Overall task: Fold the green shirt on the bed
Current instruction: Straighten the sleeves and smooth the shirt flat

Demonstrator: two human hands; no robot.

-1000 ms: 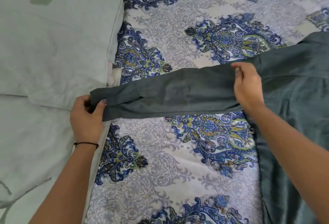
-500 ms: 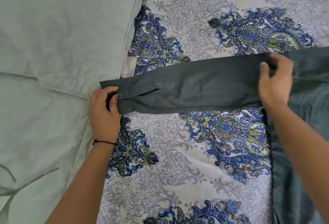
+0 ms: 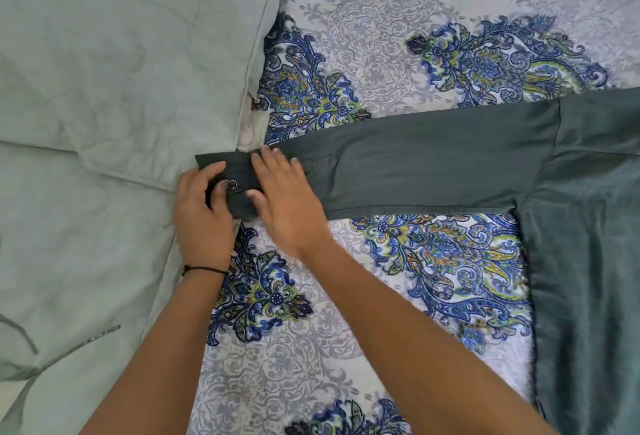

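The dark green shirt (image 3: 585, 261) lies flat on the bed at the right, its body running down the right edge of the view. One long sleeve (image 3: 433, 164) stretches out flat to the left across the patterned sheet. My left hand (image 3: 202, 213) grips the cuff end of the sleeve, thumb over the cuff beside a small button. My right hand (image 3: 287, 199) lies palm down on the cuff next to it, fingers spread and pressing the fabric flat.
A blue and green paisley bedsheet (image 3: 398, 296) covers the mattress. A pale green pillow (image 3: 121, 54) and a pale green quilt (image 3: 79, 261) fill the left side, right against the cuff.
My right hand has slid left along the sleeve from the shoulder seam to the cuff, beside my left hand. The sleeve now lies flatter.
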